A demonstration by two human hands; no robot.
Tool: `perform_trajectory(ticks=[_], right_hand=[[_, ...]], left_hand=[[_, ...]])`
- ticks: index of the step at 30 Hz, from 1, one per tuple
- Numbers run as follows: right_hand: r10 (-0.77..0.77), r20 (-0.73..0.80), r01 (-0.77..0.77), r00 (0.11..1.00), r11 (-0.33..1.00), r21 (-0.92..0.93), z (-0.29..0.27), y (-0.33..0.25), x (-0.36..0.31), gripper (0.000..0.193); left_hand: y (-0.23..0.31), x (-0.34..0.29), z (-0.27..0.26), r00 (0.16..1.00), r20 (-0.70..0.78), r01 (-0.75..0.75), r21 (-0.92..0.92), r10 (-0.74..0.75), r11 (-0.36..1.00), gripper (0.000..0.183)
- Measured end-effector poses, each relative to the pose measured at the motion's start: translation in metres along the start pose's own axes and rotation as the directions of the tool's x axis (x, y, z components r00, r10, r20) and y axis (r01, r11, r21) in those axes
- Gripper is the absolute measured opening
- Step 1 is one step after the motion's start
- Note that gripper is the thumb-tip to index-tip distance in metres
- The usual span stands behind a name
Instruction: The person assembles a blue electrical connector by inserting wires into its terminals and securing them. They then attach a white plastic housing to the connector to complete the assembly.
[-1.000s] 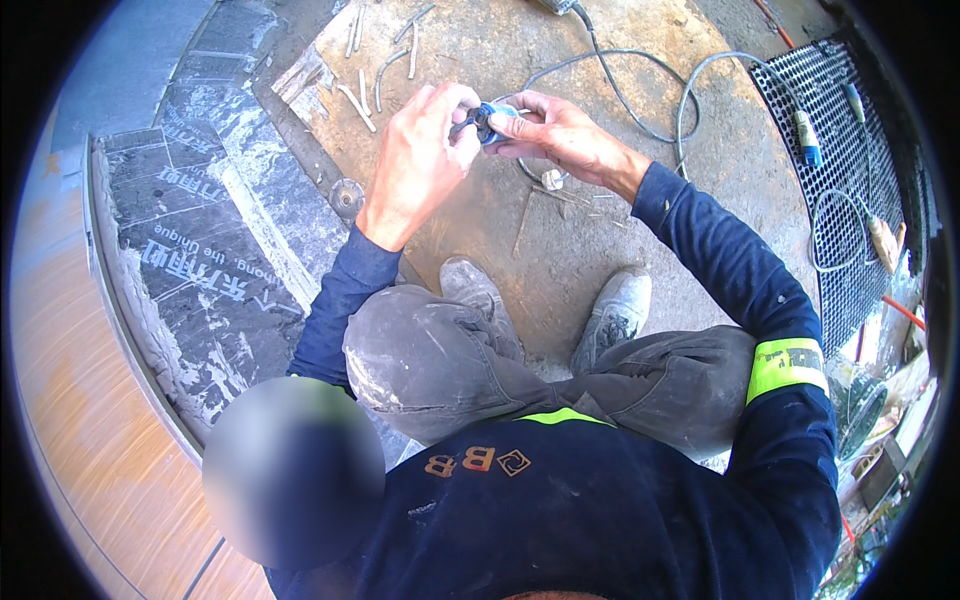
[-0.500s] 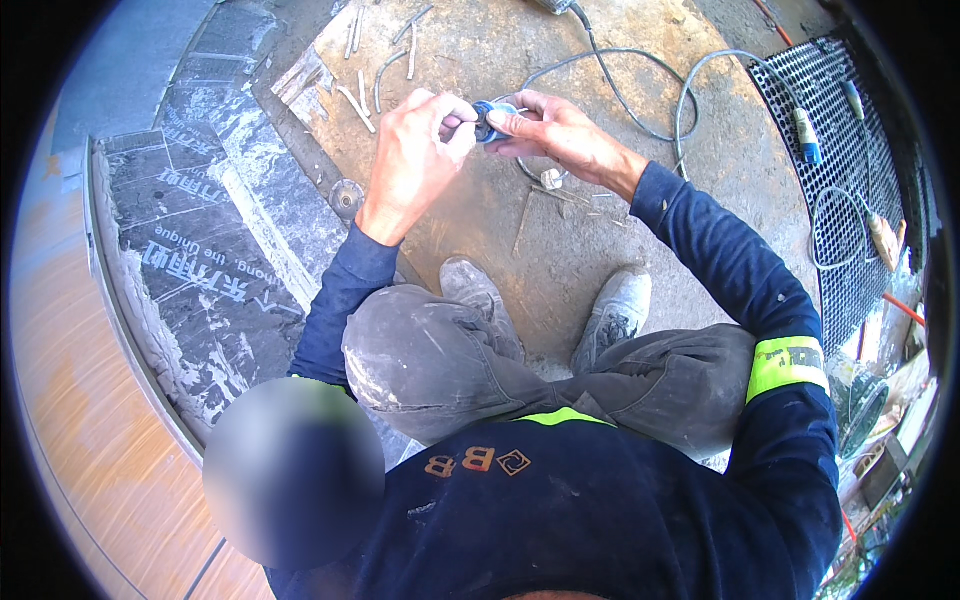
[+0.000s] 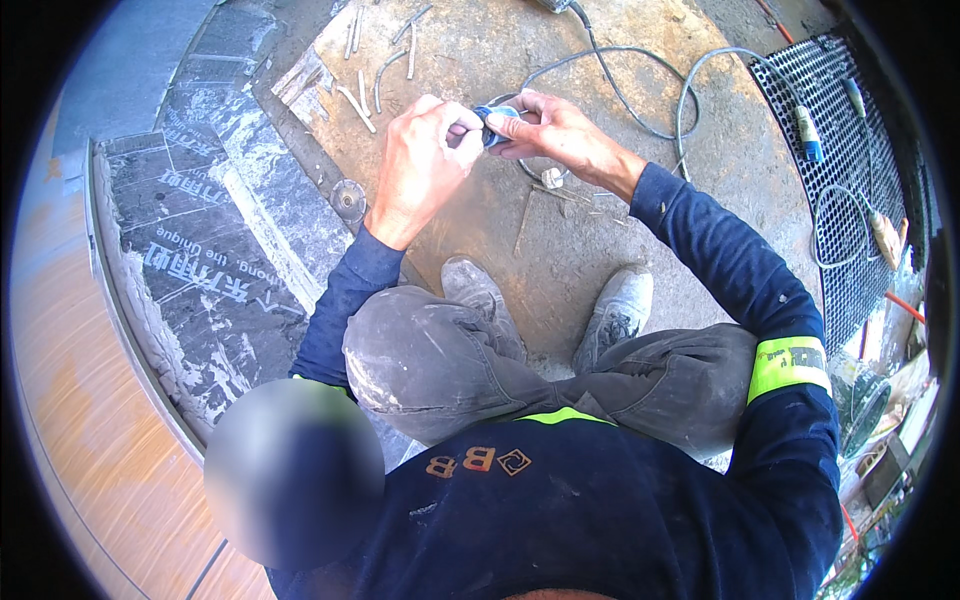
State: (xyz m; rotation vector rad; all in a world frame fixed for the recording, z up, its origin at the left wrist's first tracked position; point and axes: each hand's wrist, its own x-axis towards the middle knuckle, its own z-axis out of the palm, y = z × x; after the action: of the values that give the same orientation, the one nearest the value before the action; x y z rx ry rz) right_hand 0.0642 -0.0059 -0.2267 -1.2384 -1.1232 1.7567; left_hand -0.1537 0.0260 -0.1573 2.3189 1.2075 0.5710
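Beyond knees (image 3: 398,335), hands (image 3: 418,165) close, fingers (image 3: 513,127) bent

black perforated mat (image 3: 840,165): right | metal disc (image 3: 348,208) (round): left | pale strips (image 3: 356,108): ahead

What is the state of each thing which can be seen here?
Right hand: closed on blue piece
Left hand: curled, touching blue piece
Blue piece: held off the ground
Grey cable: loosely looped on the ground
White-and-blue connector: lying on black mesh
Round disc: lying flat
Shoes: dusty
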Motion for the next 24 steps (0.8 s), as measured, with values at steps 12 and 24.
perform_trajectory(ticks=[12, 24], right_hand=[[-0.009, 0.041, 0.006, 0.999, 0.997, 0.076, -0.005, 0.001, 0.001, 0.063], [-0.029, 0.020, 0.028, 0.999, 0.998, 0.049, -0.002, -0.002, 0.001, 0.064]], left_hand=[[0.003, 0.000, -0.003, 0.994, 0.012, 0.110, -0.176, -0.109, 0.978, 0.021], [-0.008, 0.003, 0.000, 0.973, 0.080, 0.230, -0.229, -0.218, 0.946, 0.021]])
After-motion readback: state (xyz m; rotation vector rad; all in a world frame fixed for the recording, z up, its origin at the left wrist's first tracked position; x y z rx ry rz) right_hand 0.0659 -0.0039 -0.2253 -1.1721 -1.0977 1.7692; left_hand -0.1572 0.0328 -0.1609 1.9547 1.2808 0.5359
